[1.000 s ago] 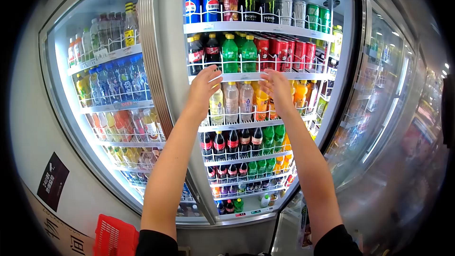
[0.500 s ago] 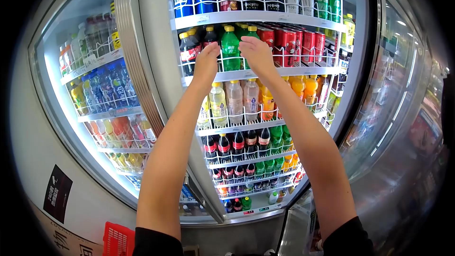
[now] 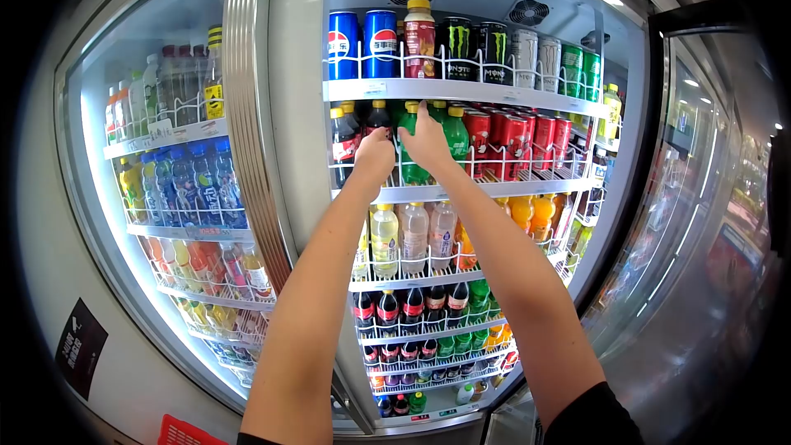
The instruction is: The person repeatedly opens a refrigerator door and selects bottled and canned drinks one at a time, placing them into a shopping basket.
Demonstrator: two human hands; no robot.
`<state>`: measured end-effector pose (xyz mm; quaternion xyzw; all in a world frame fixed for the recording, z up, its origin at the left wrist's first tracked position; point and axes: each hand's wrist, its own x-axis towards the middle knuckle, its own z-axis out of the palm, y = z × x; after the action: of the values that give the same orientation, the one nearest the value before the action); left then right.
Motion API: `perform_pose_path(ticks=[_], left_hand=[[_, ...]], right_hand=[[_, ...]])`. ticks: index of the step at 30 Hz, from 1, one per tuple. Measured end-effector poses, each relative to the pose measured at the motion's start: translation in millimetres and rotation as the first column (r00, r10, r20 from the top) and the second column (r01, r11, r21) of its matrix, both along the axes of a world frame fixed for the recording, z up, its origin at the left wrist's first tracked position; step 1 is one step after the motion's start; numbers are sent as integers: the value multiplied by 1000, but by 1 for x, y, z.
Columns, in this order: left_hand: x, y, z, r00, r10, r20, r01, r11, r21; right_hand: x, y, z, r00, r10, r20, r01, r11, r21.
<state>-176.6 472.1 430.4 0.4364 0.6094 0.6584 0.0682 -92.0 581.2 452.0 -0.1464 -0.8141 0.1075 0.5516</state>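
Note:
My left hand (image 3: pixel 376 154) is at the wire guard of the second shelf, in front of a dark cola bottle (image 3: pixel 378 114). Its fingers look curled, and what they grip, if anything, is hidden. Close to its right, my right hand (image 3: pixel 427 142) is against a green soda bottle (image 3: pixel 411 171) with a yellow cap. The thumb and forefinger are spread, the forefinger pointing up beside the cap; the other fingers are partly hidden. Another green bottle (image 3: pixel 456 133) stands just right of this hand, followed by red cans (image 3: pixel 515 144).
Above is a shelf edge (image 3: pixel 461 91) carrying blue Pepsi cans (image 3: pixel 380 43), a red-labelled bottle (image 3: pixel 420 39) and black Monster cans (image 3: pixel 458 39). Clear bottles (image 3: pixel 414 235) fill the shelf below. An open glass door (image 3: pixel 659 173) stands right; a red basket (image 3: pixel 185 433) is bottom left.
The view has tilted up, so the shelves appear lower. My hands have moved closer together. My left fingers have curled, and my right thumb and forefinger have spread at the green bottle.

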Motion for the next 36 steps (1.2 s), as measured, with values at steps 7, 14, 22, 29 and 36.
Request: perform_pose_path(ticks=[7, 14, 22, 29, 36], left_hand=[[21, -30, -13, 1000, -23, 20, 22, 999, 35], [12, -29, -26, 988, -23, -152, 37, 995, 88], [47, -43, -55, 829, 174, -532, -72, 976, 207], [104, -87, -117, 890, 267, -371, -178, 950, 257], [145, -146, -149, 995, 72, -66, -64, 991, 116]], right_hand=[[-13, 4, -8, 960, -255, 117, 262, 964, -48], [15, -18, -3, 995, -96, 3, 96, 995, 4], [63, -94, -33, 905, 100, -413, -86, 995, 53], [105, -148, -76, 895, 153, -420, -234, 961, -147], [158, -172, -139, 737, 578, -351, -674, 582, -455]])
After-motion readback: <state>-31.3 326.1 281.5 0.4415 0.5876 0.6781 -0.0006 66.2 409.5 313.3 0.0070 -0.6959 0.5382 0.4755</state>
